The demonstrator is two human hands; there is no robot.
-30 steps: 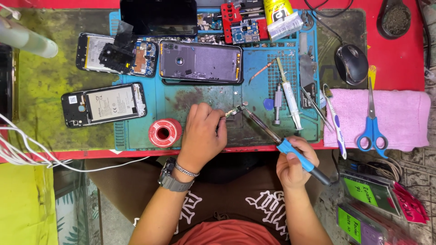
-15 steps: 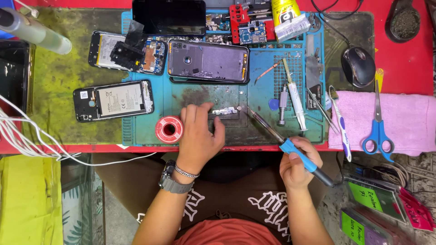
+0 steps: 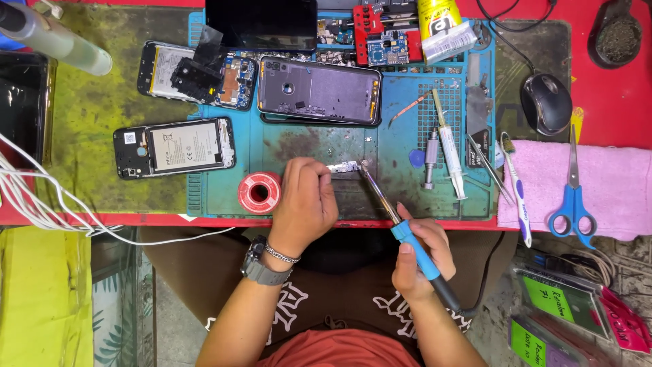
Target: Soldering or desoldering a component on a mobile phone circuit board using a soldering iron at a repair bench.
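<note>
My left hand rests on the blue work mat, its fingers pinching a small metal circuit part flat against the mat. My right hand grips a blue-handled soldering iron. The iron slants up and left, and its tip touches the right end of the small part. A red spool of solder wire stands just left of my left hand.
Opened phones lie at the back left: one with its battery showing, one in pieces, a grey back cover. A syringe, tweezers, toothbrush, scissors on a pink towel, and a mouse lie right.
My left hand has stayed on the small part while the iron's tip came down to its right end. The view shifted slightly, so the bench sits more to the right.
</note>
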